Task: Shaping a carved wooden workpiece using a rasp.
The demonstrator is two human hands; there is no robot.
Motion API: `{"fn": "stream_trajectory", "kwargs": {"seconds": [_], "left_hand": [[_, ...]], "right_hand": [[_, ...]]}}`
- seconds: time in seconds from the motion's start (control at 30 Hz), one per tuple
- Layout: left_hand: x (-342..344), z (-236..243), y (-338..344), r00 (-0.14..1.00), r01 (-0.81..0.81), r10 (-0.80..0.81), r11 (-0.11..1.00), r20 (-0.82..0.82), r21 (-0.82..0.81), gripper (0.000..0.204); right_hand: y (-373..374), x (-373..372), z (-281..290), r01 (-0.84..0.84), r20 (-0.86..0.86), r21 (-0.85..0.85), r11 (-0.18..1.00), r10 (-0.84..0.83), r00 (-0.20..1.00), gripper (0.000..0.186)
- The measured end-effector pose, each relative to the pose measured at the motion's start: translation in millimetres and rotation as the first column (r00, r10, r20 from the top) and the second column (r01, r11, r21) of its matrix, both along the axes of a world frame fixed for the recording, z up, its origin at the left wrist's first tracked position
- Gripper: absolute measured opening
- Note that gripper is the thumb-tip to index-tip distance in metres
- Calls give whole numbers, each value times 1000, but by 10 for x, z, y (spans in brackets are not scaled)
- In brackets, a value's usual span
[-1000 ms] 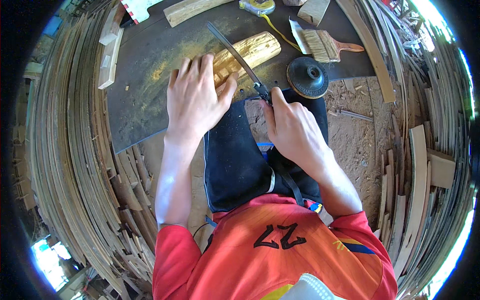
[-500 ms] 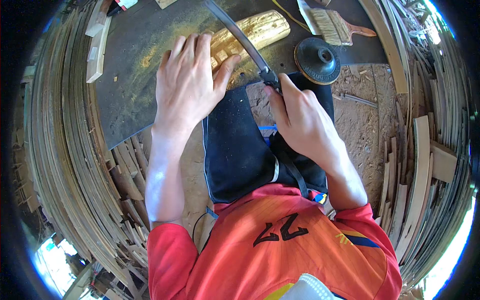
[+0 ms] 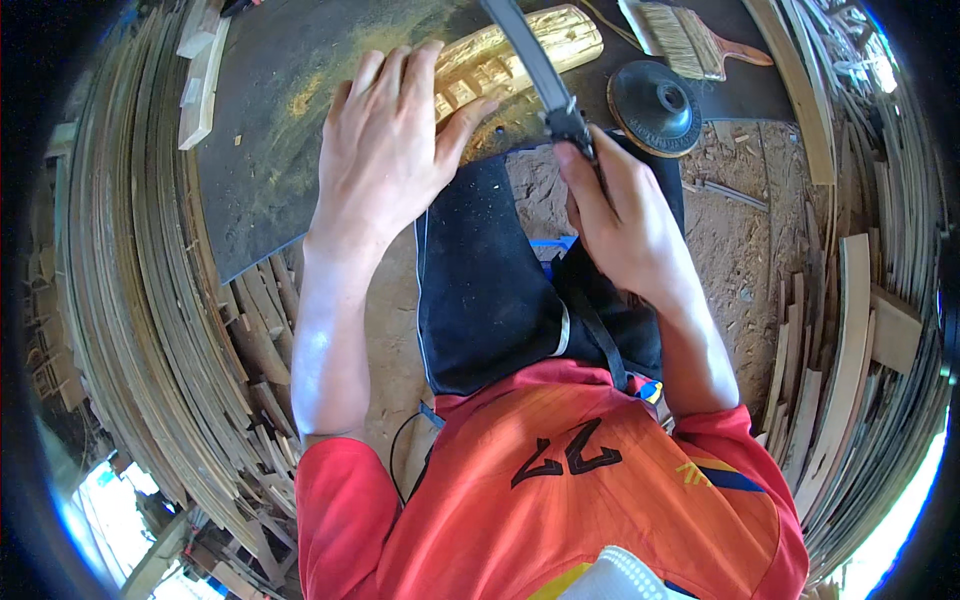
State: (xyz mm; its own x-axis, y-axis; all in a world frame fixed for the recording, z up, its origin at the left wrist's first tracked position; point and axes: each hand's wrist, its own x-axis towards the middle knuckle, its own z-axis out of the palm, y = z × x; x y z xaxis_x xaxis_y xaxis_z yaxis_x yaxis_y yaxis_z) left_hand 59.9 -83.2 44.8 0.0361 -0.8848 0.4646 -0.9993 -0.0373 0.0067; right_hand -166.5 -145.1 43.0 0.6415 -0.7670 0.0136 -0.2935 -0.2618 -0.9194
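Observation:
My left hand [image 3: 380, 160] lies over a pale yellow carved wooden piece [image 3: 520, 45] with notches, its fingers curled against the near end. My right hand [image 3: 625, 215] is wrapped around the dark handle of a long, narrow metal saw-like tool [image 3: 535, 60], which slants up across the wood. Whether its edge touches the wood I cannot tell. Just right of the tool sits a black round disc pad [image 3: 650, 110] on the dark worktop [image 3: 265, 150].
A wide paintbrush [image 3: 690, 50] lies at the back right. Pale wooden blocks [image 3: 200, 80] and a plank [image 3: 795, 90] line the worktop's sides. Stacked boards [image 3: 140, 300] rise on both sides. My dark-trousered legs [image 3: 485, 300] are below the worktop's edge.
The view has shifted, so the worktop items appear higher and further right. The tool has turned slightly steeper in my right hand. My left hand stays on the wood.

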Motion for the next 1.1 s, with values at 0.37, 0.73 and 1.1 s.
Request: {"fn": "stream_trajectory", "kwargs": {"seconds": [0.37,0.73,1.1], "left_hand": [[-22,14,-15,994,36,-33,999,-106,19,59],[-125,172,-56,976,115,-137,984,-167,-134,31],[-153,173,-101,898,94,-165,977,-407,-190,10]], "right_hand": [[-36,-80,-43,-45,-60,-191,981,34,998,25],[22,-507,136,-95,3,286,953,99,995,22],[131,-869,30,-46,-19,420,906,60,998,22]]}}
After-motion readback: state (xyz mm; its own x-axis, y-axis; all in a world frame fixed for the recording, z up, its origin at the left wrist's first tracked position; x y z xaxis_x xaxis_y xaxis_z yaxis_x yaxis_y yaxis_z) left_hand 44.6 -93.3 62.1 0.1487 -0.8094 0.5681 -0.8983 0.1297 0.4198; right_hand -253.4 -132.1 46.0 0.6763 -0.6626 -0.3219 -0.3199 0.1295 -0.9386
